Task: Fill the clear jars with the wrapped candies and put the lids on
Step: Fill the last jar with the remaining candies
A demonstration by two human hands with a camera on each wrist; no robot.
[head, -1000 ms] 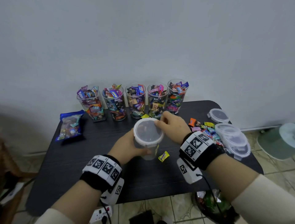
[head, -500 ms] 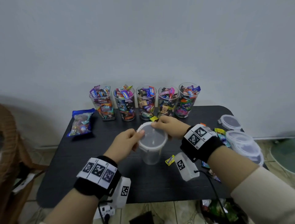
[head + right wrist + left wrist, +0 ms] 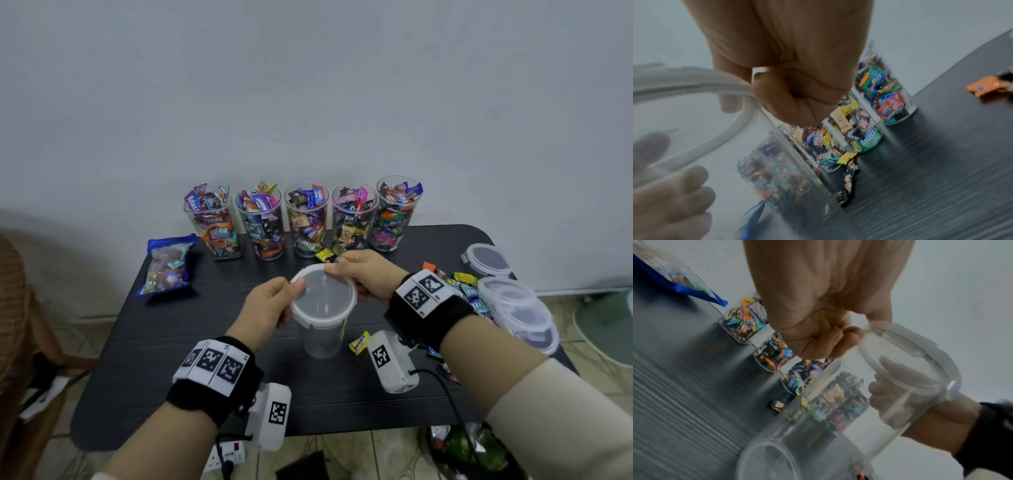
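Note:
An empty clear jar (image 3: 320,342) stands upright at the middle of the black table (image 3: 171,359) with a translucent lid (image 3: 323,298) lying on its mouth. My left hand (image 3: 294,286) pinches the lid's left rim, thumb on top. At the lid's far right rim my right hand (image 3: 337,265) pinches it too. The left wrist view shows the left hand (image 3: 838,340) curled at the lid (image 3: 920,353). The right hand (image 3: 793,91) in its wrist view grips the lid's rim (image 3: 694,87). Several jars (image 3: 308,222) full of wrapped candies line the wall.
Loose candies (image 3: 462,284) and a stack of spare lids (image 3: 513,305) lie at the table's right side. One yellow candy (image 3: 359,342) lies beside the jar, another (image 3: 323,255) beyond it. A blue candy bag (image 3: 168,265) lies at the back left.
My left hand has gone from the jar's side up to the lid's left rim. The right hand has stayed on the lid's far edge.

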